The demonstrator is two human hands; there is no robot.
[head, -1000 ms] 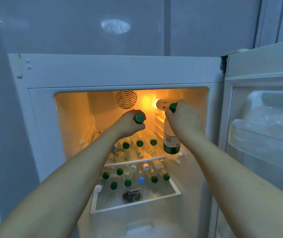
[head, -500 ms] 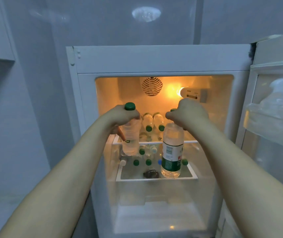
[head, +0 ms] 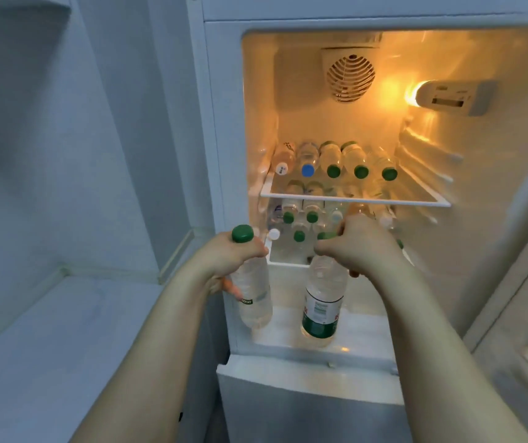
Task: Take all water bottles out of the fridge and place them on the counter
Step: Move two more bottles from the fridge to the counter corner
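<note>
Green-capped water bottles hang upright, one per hand: left hand [head: 224, 260] clenches the neck of a clear bottle [head: 254, 295], right hand [head: 357, 247] clenches a green-labelled bottle [head: 321, 305], neck grips so both carry at once. Both are outside the fridge [head: 512, 219] front, counter [head: 64, 330] at left; more bottles lie on the glass shelf [head: 416, 199] and below.

A round fan grille [head: 351, 74] sits left of the glowing lamp housing [head: 451, 97].
</note>
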